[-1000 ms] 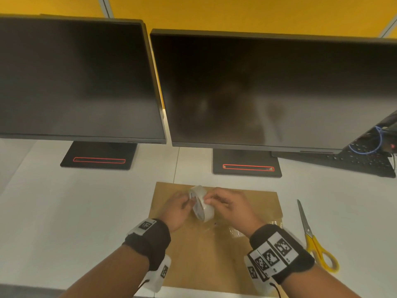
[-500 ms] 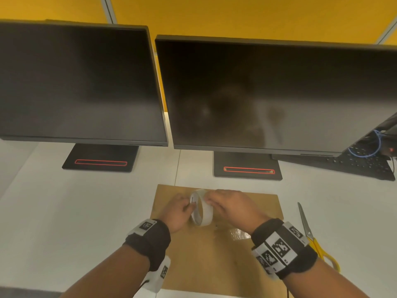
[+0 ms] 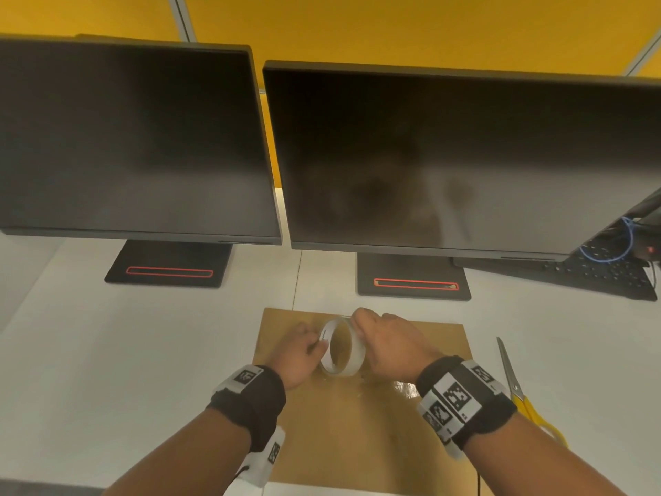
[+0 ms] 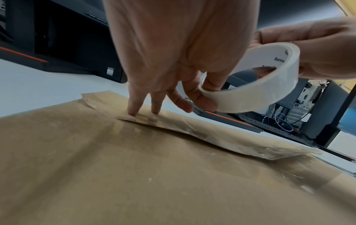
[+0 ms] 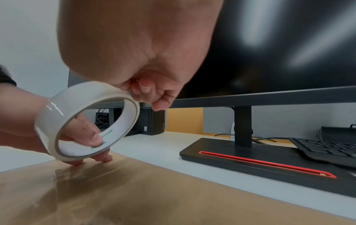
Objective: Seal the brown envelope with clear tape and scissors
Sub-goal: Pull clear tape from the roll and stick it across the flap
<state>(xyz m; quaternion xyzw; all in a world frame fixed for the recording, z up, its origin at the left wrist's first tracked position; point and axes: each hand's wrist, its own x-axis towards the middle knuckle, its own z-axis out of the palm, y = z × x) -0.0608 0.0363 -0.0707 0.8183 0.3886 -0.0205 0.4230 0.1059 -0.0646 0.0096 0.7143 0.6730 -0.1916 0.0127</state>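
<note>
The brown envelope [image 3: 357, 442] lies flat on the white desk, its flap [image 4: 212, 137] folded down at the far edge. Both hands hold the clear tape roll [image 3: 343, 347] on edge just above the flap. My left hand [image 3: 297, 352] pinches the roll's lower rim [image 4: 260, 91] while two of its fingertips [image 4: 133, 112] press on the flap. My right hand [image 3: 390, 345] pinches the top of the roll [image 5: 86, 121] with curled fingers [image 5: 152, 94]. Yellow-handled scissors [image 3: 515, 388] lie to the right of the envelope, untouched.
Two dark monitors [image 3: 136, 137] [image 3: 447, 155] stand close behind the envelope on black bases [image 3: 411, 281]. A black keyboard [image 3: 608, 277] sits at the far right. A shiny strip of tape [image 3: 406, 388] lies on the envelope beside my right wrist.
The roll has turned so its opening faces me more. My right hand has shifted to the top of the roll. Both hands stay over the flap.
</note>
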